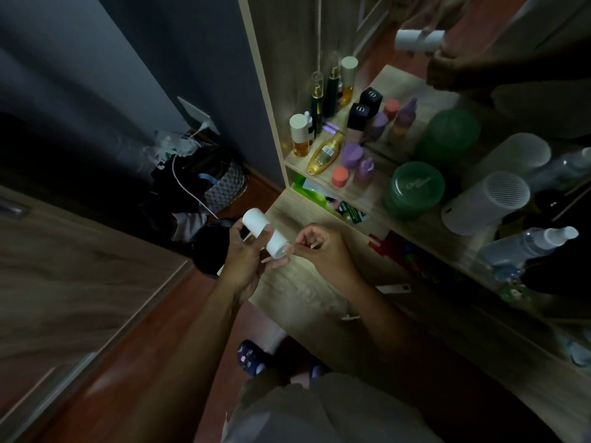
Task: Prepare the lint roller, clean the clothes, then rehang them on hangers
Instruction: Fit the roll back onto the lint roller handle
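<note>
Over a dim dresser (307, 292), left hand (246, 260) gripped the roller (267, 231); right fingertips (295, 247) pinched its 4 o'clock end. Preparation underway; cleaning, rehanging remained.

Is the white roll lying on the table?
No, the left hand holds the white lint roll up above the wooden table, with the right hand picking at its end.

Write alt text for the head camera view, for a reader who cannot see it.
Seen from above in dim light, a person's left hand holds a white lint roll while the right hand picks at its end. They stand at a wooden dresser with a shelf of bottles and jars, including a green jar.
</note>
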{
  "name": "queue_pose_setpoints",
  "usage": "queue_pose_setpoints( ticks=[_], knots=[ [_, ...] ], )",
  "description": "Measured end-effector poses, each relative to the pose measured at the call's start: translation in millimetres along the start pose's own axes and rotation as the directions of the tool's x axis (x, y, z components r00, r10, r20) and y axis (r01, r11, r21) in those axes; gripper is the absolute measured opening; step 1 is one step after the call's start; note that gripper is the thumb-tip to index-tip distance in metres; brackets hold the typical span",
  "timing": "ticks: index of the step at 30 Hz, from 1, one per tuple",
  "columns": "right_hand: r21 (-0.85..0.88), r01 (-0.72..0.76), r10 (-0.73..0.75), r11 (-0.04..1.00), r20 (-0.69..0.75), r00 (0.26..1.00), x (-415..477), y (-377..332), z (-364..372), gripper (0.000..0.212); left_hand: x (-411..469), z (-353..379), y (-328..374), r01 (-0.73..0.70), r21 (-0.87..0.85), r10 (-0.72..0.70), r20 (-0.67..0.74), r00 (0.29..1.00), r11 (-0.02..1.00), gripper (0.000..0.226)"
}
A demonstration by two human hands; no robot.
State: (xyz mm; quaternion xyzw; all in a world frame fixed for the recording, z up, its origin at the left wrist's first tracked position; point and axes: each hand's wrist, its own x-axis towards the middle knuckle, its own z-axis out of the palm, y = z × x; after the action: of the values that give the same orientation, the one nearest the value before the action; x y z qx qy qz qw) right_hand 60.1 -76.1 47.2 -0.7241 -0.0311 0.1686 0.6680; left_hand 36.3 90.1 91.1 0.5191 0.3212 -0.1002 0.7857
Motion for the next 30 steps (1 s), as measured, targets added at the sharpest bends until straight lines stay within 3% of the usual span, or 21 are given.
queue_pose_setpoints(
  ticks=[5, 8, 10, 15, 18, 20, 22, 24, 26, 30],
  knots=[
    [-0.155, -0.085, 0.075, 0.984, -0.071, 0.995, -16, 12, -15, 0.016, -8, 13, -4, -0.070, 0.097, 0.067, 0.043, 0.997, 0.993, 0.061],
    [-0.303, -0.186, 0.099, 0.935, -0.281, 0.955, -29, 34, -37, 0.034, -9, 19, -10, -0.094, 0.146, 0.087, 0.058, 0.995, 0.985, 0.062],
    [-0.461, -0.262, 0.074, 0.848, -0.386, 0.920, -36, 57, -54, 0.035, -8, 22, -14, -0.077, 0.159, 0.067, 0.068, 0.995, 0.984, 0.064],
    [-0.676, -0.383, 0.216, 0.630, -0.321, 0.922, -63, 92, -76, 0.033, -11, 28, -30, -0.037, 0.182, 0.020, 0.094, 0.995, 0.983, 0.061],
    [-0.635, -0.354, 0.145, 0.687, -0.358, 0.922, -86, 76, -80, 0.028, -13, 28, -39, -0.023, 0.199, 0.001, 0.108, 0.994, 0.980, 0.059],
    [-0.640, -0.310, 0.079, 0.703, -0.363, 0.929, -98, 86, -84, 0.039, -13, 28, -44, -0.014, 0.216, -0.012, 0.120, 0.993, 0.976, 0.059],
    [-0.670, -0.344, 0.217, 0.658, -0.269, 0.938, -98, 112, -92, 0.060, -15, 29, -46, -0.017, 0.232, -0.012, 0.126, 0.992, 0.972, 0.060],
    [-0.699, -0.418, 0.373, 0.580, -0.229, 0.899, -94, 129, -100, 0.068, -18, 31, -44, -0.026, 0.231, -0.003, 0.123, 0.992, 0.973, 0.062],
    [-0.614, -0.509, 0.489, 0.604, -0.218, 0.844, -96, 106, -96, 0.049, -19, 28, -42, -0.035, 0.219, 0.008, 0.121, 0.993, 0.975, 0.063],
    [-0.479, -0.457, 0.416, 0.750, -0.195, 0.888, -89, 64, -70, 0.034, -26, 17, -29, -0.064, 0.211, 0.045, 0.092, 0.995, 0.975, 0.064]
  ],
)
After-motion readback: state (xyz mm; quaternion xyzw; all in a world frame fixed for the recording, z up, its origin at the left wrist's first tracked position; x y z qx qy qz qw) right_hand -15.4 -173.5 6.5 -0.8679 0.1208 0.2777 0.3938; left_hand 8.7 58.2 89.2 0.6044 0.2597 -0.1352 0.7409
